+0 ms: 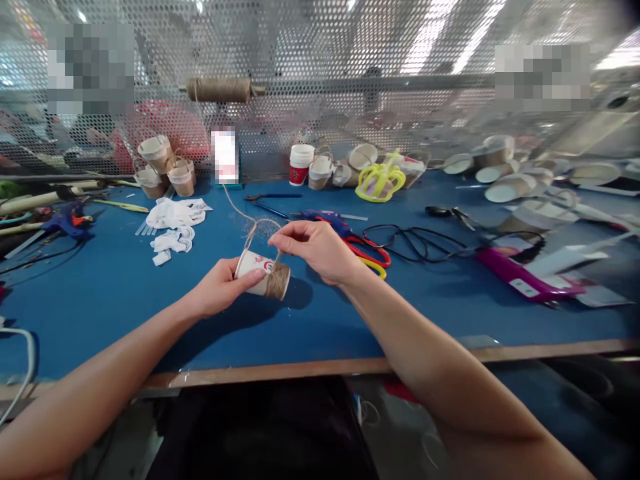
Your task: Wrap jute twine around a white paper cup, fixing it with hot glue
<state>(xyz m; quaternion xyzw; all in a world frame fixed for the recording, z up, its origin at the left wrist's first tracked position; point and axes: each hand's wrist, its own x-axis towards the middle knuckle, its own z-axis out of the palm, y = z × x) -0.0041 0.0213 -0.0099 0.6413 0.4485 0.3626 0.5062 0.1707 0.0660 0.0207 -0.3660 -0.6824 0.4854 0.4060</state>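
My left hand (225,287) is closed around a white paper cup (250,265), tilted on its side above the table. Brown twine (277,283) is wound round one end of the cup, and a twine loop stands up at the other end. At the wound part, my right hand (313,247) pinches the loose strand of twine between thumb and fingers. From there the strand curves up and back toward the spool of twine (219,90) on a rod against the perforated screen. The blue glue gun (325,219) lies just behind my right hand.
Twine-covered cups (181,177) stand at the back left, near white scraps (175,217). Behind my hands lie pliers (273,198) and red-handled scissors (370,248). A yellow crown-shaped piece (380,183), a black cable (415,243) and a purple tool (525,275) occupy the right.
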